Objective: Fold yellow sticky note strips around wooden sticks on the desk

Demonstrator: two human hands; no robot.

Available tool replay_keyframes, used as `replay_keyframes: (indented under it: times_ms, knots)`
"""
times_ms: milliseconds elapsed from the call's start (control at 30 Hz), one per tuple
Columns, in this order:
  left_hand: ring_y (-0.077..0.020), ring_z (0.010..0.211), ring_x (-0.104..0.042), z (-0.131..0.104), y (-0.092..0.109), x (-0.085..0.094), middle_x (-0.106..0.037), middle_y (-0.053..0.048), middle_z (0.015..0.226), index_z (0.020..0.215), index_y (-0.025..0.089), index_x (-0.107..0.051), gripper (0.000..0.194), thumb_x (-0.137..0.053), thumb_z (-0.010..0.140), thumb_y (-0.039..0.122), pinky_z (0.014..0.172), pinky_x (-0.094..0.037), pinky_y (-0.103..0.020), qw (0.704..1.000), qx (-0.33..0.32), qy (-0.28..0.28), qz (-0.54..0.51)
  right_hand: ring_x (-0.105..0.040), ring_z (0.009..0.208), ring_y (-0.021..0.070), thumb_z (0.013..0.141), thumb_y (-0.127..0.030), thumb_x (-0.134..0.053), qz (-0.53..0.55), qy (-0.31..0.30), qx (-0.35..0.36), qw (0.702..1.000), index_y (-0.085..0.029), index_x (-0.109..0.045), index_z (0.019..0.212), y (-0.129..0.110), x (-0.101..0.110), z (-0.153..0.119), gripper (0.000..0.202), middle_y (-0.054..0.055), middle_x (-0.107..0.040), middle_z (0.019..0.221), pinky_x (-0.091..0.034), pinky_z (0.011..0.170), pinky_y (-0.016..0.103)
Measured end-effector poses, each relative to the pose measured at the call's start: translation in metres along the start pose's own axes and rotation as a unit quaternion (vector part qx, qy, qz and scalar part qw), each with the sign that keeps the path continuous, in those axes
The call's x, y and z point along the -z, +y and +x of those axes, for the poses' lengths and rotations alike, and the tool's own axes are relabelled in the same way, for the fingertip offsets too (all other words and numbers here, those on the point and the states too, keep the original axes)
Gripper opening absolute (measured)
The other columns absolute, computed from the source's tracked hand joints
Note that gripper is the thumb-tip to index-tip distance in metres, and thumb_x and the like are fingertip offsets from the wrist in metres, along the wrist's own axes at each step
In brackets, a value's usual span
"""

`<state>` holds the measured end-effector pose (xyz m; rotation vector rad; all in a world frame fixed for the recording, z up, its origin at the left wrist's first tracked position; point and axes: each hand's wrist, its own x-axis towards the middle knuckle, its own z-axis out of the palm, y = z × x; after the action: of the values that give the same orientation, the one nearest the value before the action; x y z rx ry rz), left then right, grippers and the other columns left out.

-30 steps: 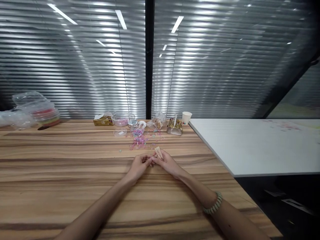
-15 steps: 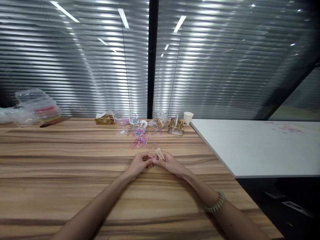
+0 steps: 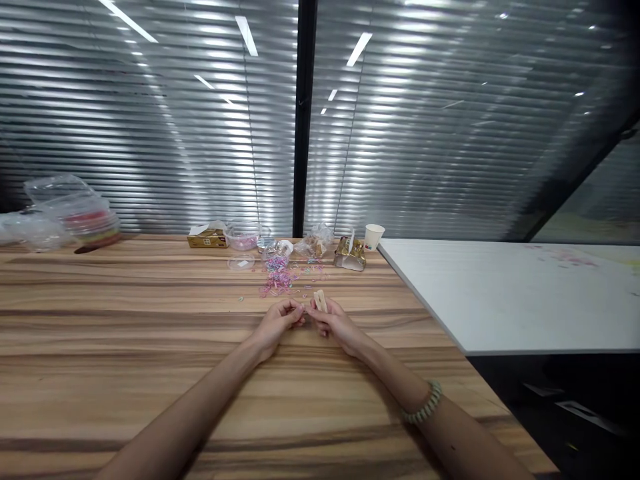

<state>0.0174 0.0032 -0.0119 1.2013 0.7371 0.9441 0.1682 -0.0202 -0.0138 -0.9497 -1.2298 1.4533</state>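
Observation:
My left hand [image 3: 281, 323] is closed, thumb and forefinger pinched together; whatever is between them is too small to make out. Facing it, my right hand [image 3: 334, 323] grips a pale wooden-looking piece with two prongs [image 3: 320, 301] that sticks up above its fingers. The right thumb and forefinger also come together close to the left fingertips, perhaps on a tiny item. Just beyond the hands lies a loose pile of small pink, purple and teal pieces [image 3: 277, 283], spilling from a clear cup [image 3: 276, 256].
Behind the pile stand a gold box [image 3: 209, 238], a clear round tub [image 3: 243, 237], a clear lid [image 3: 241, 262], a crumpled plastic bag [image 3: 319, 240], a gold tissue pack [image 3: 350, 255] and a paper cup [image 3: 373, 237]. Stacked plastic containers [image 3: 90, 217] sit far left. A white table [image 3: 510, 293] adjoins on the right.
My fingertips have drawn slightly apart from each other. The pronged wooden-looking piece in my right hand is now more upright. The whole view has shifted a little.

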Motion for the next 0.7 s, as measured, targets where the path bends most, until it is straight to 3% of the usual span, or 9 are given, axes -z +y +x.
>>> replay_keyframes:
  times_ms: [100,200,300,467,633,700]
  knots:
    - [-0.0087,0.060,-0.047,-0.001,0.000,-0.004,-0.052,0.002,0.061,0.066,0.014,-0.055,0.027,-0.071,0.062,0.035,0.063,-0.035,-0.021,0.998,0.004,0.009,-0.064,-0.028,0.044,0.0055,0.067,-0.036,-0.065,-0.010,0.045,0.003,0.999,-0.019,-0.041,0.073,0.001,0.001,0.003,0.031,-0.007,-0.036,0.059,-0.021,0.040,0.020]
    - [-0.0101,0.065,-0.049,-0.003,0.004,-0.007,-0.054,0.000,0.066,0.068,0.014,-0.055,0.024,-0.070,0.063,0.032,0.066,-0.037,-0.023,0.994,0.004,-0.020,-0.104,-0.030,0.044,0.0057,0.067,-0.038,-0.064,-0.041,0.088,0.010,0.995,-0.019,-0.041,0.074,0.001,0.003,0.005,0.030,-0.006,-0.037,0.059,-0.022,0.040,0.020]
    - [-0.0074,0.055,-0.046,-0.005,0.007,-0.008,-0.056,-0.001,0.067,0.069,0.013,-0.059,0.020,-0.065,0.069,0.032,0.061,-0.038,-0.022,0.995,0.009,-0.045,-0.091,-0.030,0.044,0.0061,0.069,-0.043,-0.061,-0.063,0.107,0.034,0.992,-0.019,-0.042,0.075,0.001,0.004,0.005,0.031,-0.006,-0.038,0.060,-0.023,0.040,0.020]
    - [-0.0013,0.035,-0.025,-0.007,0.009,-0.007,-0.058,0.001,0.057,0.089,0.015,-0.067,0.024,-0.059,0.071,0.028,0.051,-0.035,-0.021,0.996,0.050,-0.034,-0.066,-0.031,0.047,0.0077,0.074,-0.051,-0.054,-0.127,0.068,0.051,0.988,-0.018,-0.048,0.074,0.001,0.003,0.004,0.034,-0.004,-0.039,0.058,-0.025,0.043,0.021]
    - [-0.0036,0.043,-0.036,-0.008,0.011,-0.009,-0.055,0.002,0.052,0.097,0.016,-0.068,0.037,-0.070,0.062,0.029,0.047,-0.029,-0.018,0.997,0.067,0.009,-0.035,-0.034,0.052,0.0085,0.076,-0.055,-0.049,-0.156,0.051,0.074,0.984,-0.016,-0.052,0.077,0.003,0.004,0.003,0.039,-0.003,-0.043,0.063,-0.028,0.047,0.021]
    - [-0.0029,0.043,-0.033,-0.007,0.013,-0.008,-0.055,0.001,0.054,0.096,0.016,-0.068,0.041,-0.072,0.060,0.035,0.042,-0.023,-0.018,0.997,0.057,0.036,-0.025,-0.033,0.051,0.0087,0.076,-0.057,-0.047,-0.156,0.066,0.075,0.983,-0.017,-0.053,0.078,0.005,0.007,0.004,0.041,-0.004,-0.040,0.060,-0.027,0.047,0.021]
